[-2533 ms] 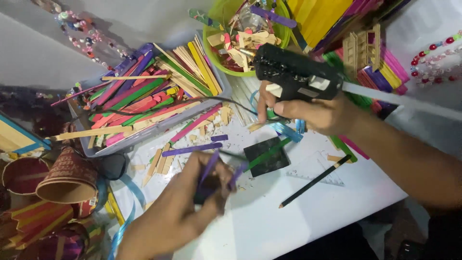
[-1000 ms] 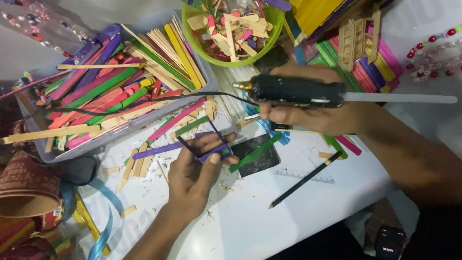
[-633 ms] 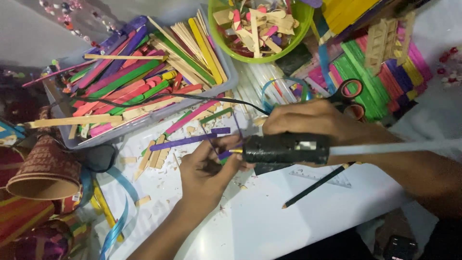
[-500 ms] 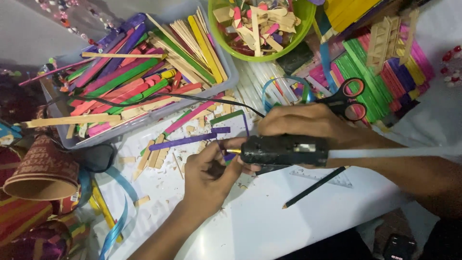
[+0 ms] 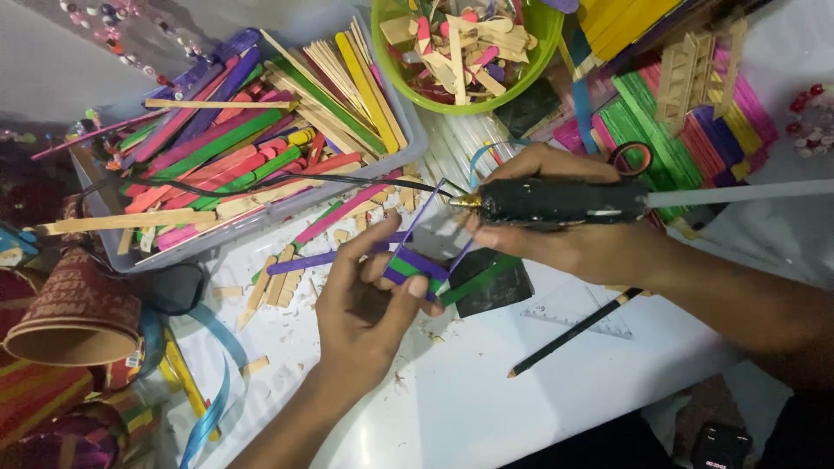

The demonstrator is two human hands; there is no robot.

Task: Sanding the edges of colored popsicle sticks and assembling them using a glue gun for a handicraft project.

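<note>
Glue gun poised at a small frame of craft sticks.
Left hand pinches the purple-and-green frame between thumb and fingers, closed on its lower edge; right hand is wrapped around the black gun, its brass nozzle just at the frame's upper corner; risk, as I judge it: hot glue could drip onto the left fingertips, so near the nozzle; the light frame could twist in that pinch; tray of coloured sticks lies beyond the left hand; pencil below the right.
</note>
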